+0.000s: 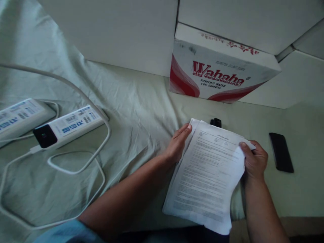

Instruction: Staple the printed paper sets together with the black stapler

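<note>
Head view, item one: thin stack of white printed paper sheets (pixel 206 175), lying on the pale green cloth-covered surface (pixel 131 111) just in front of the white-and-red cardboard water carton (pixel 220 76). Left hand (pixel 177 143): fingers flat and extended, resting along the stack's left edge. Right hand (pixel 254 160): curled closed, thumb pinching the top sheet's right corner. Handling note: judged best to steady the stack with the flat hand while squaring edges, lifting gently to avoid creasing. Small black clip (pixel 216 122): between stack and carton. Black phone (pixel 280 152): right of the stack, apart.
</note>
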A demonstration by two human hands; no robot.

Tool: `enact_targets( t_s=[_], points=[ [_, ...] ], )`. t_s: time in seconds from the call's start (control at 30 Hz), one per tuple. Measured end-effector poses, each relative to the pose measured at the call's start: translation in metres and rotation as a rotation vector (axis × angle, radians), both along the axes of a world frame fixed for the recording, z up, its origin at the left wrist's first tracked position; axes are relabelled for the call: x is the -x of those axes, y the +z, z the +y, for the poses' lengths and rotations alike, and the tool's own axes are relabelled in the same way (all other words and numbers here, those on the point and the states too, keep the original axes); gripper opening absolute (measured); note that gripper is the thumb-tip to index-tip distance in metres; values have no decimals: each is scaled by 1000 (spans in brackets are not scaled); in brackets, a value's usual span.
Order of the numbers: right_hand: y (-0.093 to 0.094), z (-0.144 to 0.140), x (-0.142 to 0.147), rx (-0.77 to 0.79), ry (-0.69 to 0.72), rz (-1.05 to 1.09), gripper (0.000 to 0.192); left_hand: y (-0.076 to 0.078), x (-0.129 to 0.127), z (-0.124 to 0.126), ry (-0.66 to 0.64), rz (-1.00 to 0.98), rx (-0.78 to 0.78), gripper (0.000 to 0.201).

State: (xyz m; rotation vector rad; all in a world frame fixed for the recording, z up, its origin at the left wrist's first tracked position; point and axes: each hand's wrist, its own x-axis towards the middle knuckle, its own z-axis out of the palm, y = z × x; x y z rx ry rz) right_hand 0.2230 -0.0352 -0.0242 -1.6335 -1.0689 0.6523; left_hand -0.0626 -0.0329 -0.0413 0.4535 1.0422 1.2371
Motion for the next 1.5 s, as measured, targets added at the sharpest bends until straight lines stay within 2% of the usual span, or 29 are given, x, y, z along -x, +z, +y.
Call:
enact_targets(
  t_s=[0.1,0.2,0.53,0.7,0.87,1.03,1.2,1.5],
  points=[
    [0,1,3,7,-10,37,54,10,1,0,-79,-44,-78,38],
    [1,1,5,6,-18,59,53,15,1,0,-105,-42,-135,37],
    [-4,1,1,25,-8,89,53,19,1,-1,-190,25,-176,65],
    [-4,4,3,-26,-32,74,57,20,1,-1,-178,28,-165,66],
    [0,4,3,-108,-92,8,50,15,-1,1,-113,62,-144,66],
    [5,-2,6,-159,-93,-7,49,12,-2,-2,-85,116,-139,62],
    [9,-5,15,-184,-89,-75,52,17,-1,-3,-117,130,-181,63],
    [8,-4,17,-147,-106,-51,51,23,0,-3,-194,153,-218,58]
  ],
)
